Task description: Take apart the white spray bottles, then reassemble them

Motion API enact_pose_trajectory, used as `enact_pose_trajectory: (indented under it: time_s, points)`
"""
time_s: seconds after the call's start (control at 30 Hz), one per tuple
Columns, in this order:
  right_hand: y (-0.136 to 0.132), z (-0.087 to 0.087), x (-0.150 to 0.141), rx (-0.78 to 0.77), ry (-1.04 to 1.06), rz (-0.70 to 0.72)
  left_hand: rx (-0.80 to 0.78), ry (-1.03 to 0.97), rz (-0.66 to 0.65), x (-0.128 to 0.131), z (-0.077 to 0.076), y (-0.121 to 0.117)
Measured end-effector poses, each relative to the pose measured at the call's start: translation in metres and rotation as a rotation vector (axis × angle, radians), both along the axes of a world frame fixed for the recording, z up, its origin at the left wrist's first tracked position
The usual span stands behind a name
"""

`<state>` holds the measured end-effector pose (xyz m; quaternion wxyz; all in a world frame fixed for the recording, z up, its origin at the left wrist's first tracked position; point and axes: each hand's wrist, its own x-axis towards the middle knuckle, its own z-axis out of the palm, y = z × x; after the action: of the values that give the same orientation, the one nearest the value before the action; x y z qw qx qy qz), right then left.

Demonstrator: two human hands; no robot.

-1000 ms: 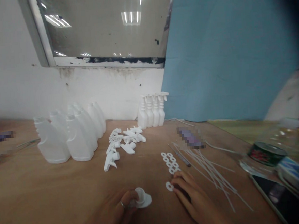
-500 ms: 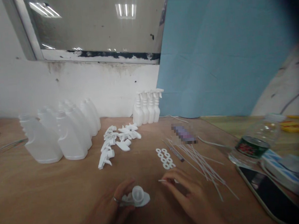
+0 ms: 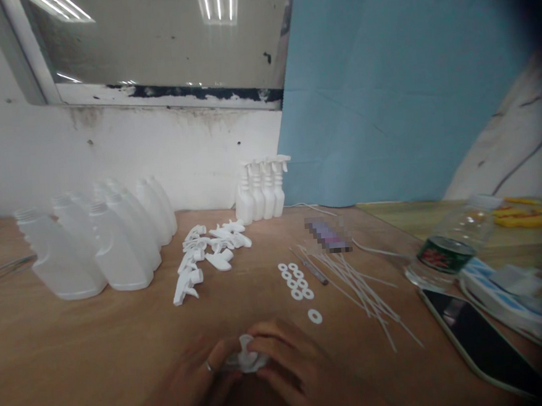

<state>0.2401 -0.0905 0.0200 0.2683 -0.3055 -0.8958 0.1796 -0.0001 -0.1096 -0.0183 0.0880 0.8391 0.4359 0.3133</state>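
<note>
My left hand (image 3: 217, 358) is closed around a white spray trigger head (image 3: 252, 364) low in the middle of the head view, its round collar facing up. My right hand (image 3: 294, 365) is closed, its fingertips at the collar, covering part of it. The small white washer pinched there is mostly hidden, so I cannot tell whether it sits inside the collar. A loose washer (image 3: 315, 316) lies just beyond my right hand. Several more washers (image 3: 296, 281) lie grouped farther off. Beyond my left hand rests a pile of white trigger heads (image 3: 209, 250).
White bottles without heads (image 3: 121, 250) stand at the left. Spray bottles with heads (image 3: 261, 194) stand by the wall. Thin white tubes (image 3: 358, 283) and a slim pen-like tool (image 3: 314, 269) lie right of centre. A phone (image 3: 480, 343), clear water bottle (image 3: 444, 253) and power strip (image 3: 485, 278) occupy the right.
My right hand has moved left with the small white piece to the trigger head in my left hand. The loose washer is now uncovered. The view has shifted slightly.
</note>
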Motion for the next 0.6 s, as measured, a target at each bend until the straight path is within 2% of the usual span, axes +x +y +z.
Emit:
enact_pose_trajectory:
  time_s: [0.27,0.4,0.6]
  points:
    - [0.001,-0.010,-0.003,0.052,-0.007,-0.011,0.034,0.085,-0.042,0.003,0.001,-0.003]
    - [0.002,-0.016,-0.006,0.173,-0.033,-0.017,-0.004,0.156,-0.145,0.003,0.006,0.002]
    - [0.006,-0.023,-0.006,0.331,-0.053,-0.017,0.027,0.167,-0.185,0.005,0.012,0.005]
